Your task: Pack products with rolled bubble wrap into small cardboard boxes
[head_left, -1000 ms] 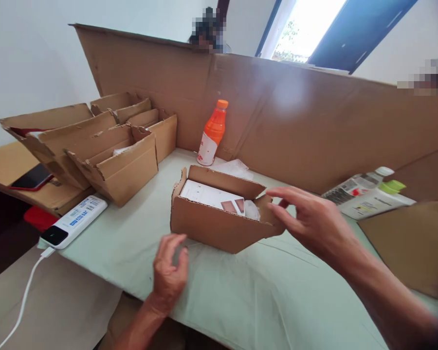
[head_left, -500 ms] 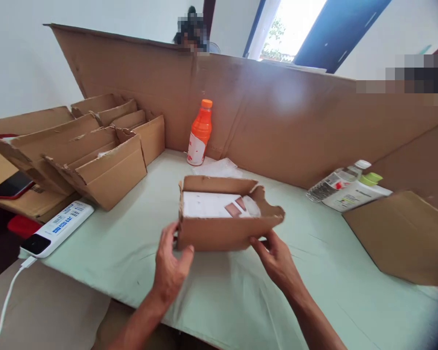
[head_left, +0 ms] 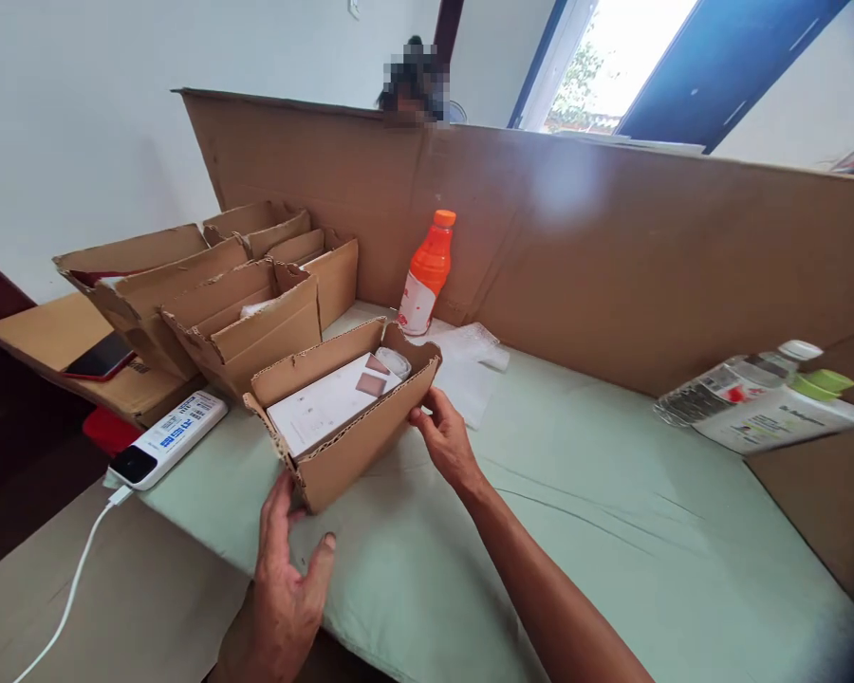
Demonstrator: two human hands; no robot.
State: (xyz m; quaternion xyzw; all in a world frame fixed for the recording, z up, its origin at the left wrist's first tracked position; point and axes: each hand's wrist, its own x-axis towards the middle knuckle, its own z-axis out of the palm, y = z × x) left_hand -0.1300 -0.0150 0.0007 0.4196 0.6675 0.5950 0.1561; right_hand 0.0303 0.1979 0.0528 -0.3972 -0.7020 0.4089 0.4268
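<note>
A small open cardboard box (head_left: 348,446) lies on the pale green cloth (head_left: 576,531), angled beside a row of similar boxes. Inside it a white flat packet (head_left: 324,408) with brown squares and a small white round thing show. My left hand (head_left: 288,579) is at the box's near left corner, fingers spread against the cardboard. My right hand (head_left: 445,441) holds the box's right end, thumb and fingers pinched on its edge.
Several open cardboard boxes (head_left: 242,323) stand at the left. A white power bank (head_left: 167,438) with a cable lies near the table's left edge, a phone (head_left: 100,358) beyond it. An orange bottle (head_left: 427,273), plastic wrap (head_left: 470,356), two lying bottles (head_left: 761,394) and a cardboard wall (head_left: 612,256) are behind.
The box has slid left and turned, now next to the row of boxes. Both hands moved with it, the right one going from the front edge to the right end.
</note>
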